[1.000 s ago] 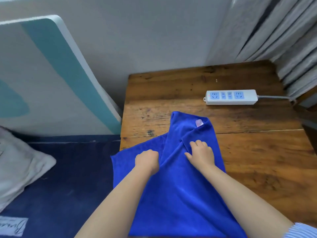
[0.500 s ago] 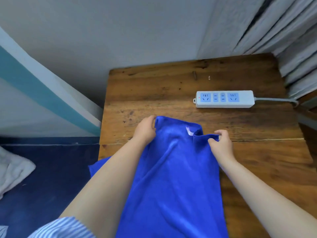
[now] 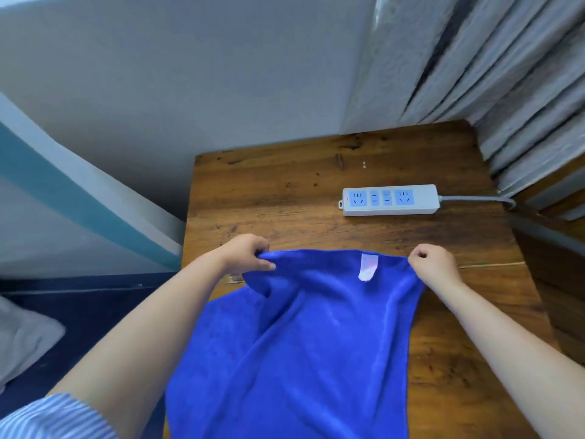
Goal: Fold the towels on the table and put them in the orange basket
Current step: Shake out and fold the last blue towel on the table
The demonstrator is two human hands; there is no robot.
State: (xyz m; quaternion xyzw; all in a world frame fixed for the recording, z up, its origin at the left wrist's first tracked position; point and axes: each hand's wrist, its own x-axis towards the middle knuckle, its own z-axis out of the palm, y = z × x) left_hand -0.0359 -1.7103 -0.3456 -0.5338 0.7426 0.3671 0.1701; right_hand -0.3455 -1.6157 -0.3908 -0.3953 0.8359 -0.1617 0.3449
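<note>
Left hand (image 3: pixel 245 253) and right hand (image 3: pixel 432 264) pinch blue towel's (image 3: pixel 304 343) far corners, spread taut; first fold probably next.

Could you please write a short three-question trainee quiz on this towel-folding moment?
1. True or false: both hands pinch the towel's far edge.
2. What lies beyond the towel on the table? A) power strip B) orange basket C) mug
3. Which hand is nearer the white tag?

Key: 1 true: left hand and right hand each hold a corner. 2 A, the power strip. 3 right.
</note>
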